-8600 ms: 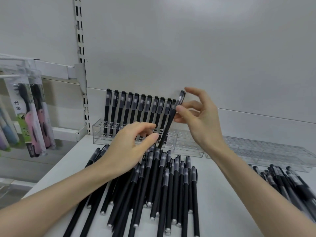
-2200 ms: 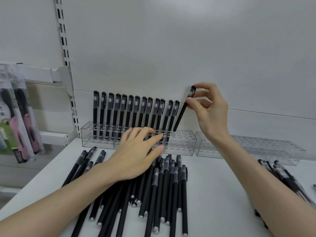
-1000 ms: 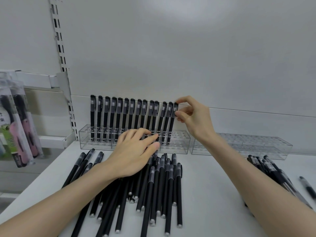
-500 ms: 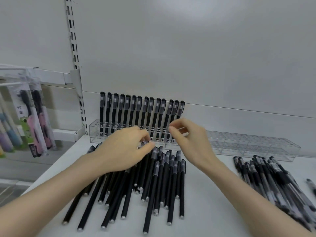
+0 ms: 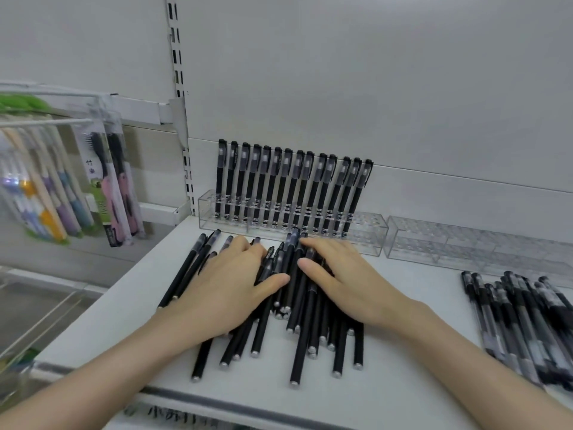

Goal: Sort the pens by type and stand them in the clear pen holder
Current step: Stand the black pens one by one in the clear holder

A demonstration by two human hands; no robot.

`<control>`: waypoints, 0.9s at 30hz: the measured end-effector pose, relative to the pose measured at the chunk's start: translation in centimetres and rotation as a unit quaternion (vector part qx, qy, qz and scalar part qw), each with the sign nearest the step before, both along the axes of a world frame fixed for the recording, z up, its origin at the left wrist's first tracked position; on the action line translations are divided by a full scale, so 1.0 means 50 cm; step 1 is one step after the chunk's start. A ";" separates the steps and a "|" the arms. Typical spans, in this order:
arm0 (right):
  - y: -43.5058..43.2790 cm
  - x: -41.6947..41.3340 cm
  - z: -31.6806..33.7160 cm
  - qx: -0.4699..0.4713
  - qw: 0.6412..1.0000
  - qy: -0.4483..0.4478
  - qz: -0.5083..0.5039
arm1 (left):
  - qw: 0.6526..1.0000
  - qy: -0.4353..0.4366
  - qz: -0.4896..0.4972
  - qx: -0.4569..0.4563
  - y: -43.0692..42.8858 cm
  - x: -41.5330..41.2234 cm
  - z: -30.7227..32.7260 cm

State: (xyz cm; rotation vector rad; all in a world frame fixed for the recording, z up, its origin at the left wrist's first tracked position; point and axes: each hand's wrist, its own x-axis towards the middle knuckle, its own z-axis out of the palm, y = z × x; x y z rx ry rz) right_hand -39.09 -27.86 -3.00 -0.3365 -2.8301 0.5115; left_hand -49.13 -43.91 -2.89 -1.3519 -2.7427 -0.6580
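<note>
A loose pile of matte black pens (image 5: 298, 333) lies on the white shelf (image 5: 412, 361). Both my hands lie on top of it: my left hand (image 5: 228, 283) over its left part, my right hand (image 5: 344, 279) over its right part, fingers fairly straight and thumbs pointing inward. Neither hand plainly grips a pen. Behind the pile the clear pen holder (image 5: 370, 235) carries a row of several black pens (image 5: 291, 187) standing upright and leaning on the back wall. The holder's right end has open holes.
A second clear holder (image 5: 471, 246) stands without pens to the right. A separate pile of clear-barrelled black pens (image 5: 524, 318) lies at the far right. Packaged goods (image 5: 108, 187) hang at the left, beyond the shelf's side. The shelf's front edge (image 5: 217, 405) runs just below the pile.
My right hand stood one more pen at the row's right end, let it go and came down onto the pile. My left hand stayed on the pile.
</note>
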 end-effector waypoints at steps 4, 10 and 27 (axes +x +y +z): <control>0.000 0.000 0.003 0.001 1.000 0.001 0.001 | 1.000 -0.026 0.005 -0.009 0.013 -0.014 0.016; 0.003 0.002 0.005 -0.002 1.000 -0.001 0.000 | 0.993 -0.116 0.008 0.018 0.026 -0.034 0.037; 0.004 0.005 0.022 -0.059 0.994 0.087 -0.005 | 0.869 -0.414 -0.052 0.265 0.005 -0.042 0.057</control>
